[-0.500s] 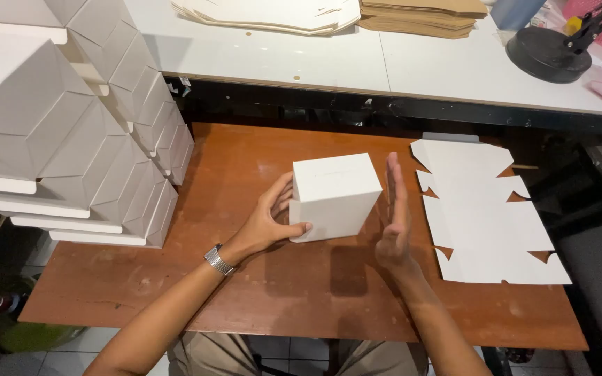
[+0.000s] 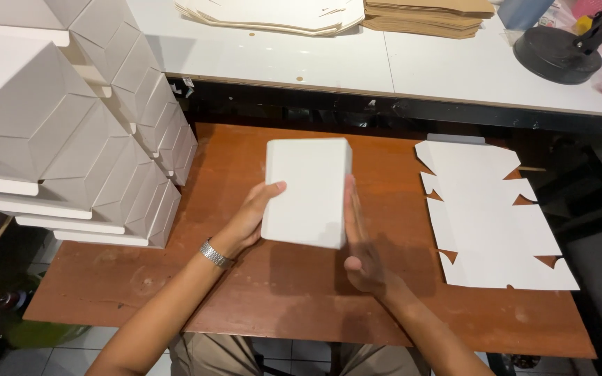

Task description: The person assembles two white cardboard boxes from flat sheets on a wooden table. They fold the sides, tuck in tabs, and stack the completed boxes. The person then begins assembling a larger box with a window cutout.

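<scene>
Both hands clamp a folded white cardboard box (image 2: pixel 308 191) between them, lifted over the middle of the brown wooden counter (image 2: pixel 245 292). The left hand (image 2: pixel 252 219), a metal watch (image 2: pixel 215 254) at its wrist, cups the box's left edge with the thumb laid on top. The right hand (image 2: pixel 360 240) stands flat and upright, palm pressed to the box's right side, fingers pointing away. Flat white die-cut cardboard sheets (image 2: pixel 489 223) lie to the right; finished white boxes (image 2: pixel 85 132) are stacked at the left.
</scene>
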